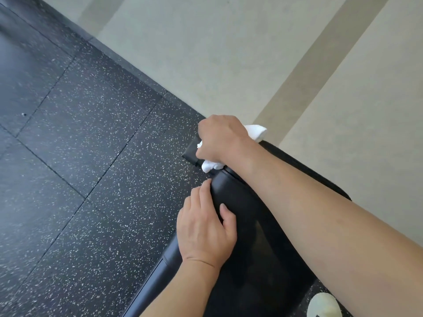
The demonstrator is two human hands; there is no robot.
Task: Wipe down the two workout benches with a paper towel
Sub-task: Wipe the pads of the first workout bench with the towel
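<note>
A black padded workout bench (256,236) runs from the lower middle of the view up toward the wall. My right hand (219,138) grips a crumpled white paper towel (257,131) and presses it on the bench's far end pad; towel bits stick out on both sides of the hand. My left hand (206,225) rests on the bench's left edge, fingers straight along the side and thumb on top. Only this one bench is in view.
Black speckled rubber floor tiles (91,145) fill the left side. A pale wall (229,53) with beige stripes rises behind the bench. A light-coloured shoe (324,305) stands on the floor at the bottom right.
</note>
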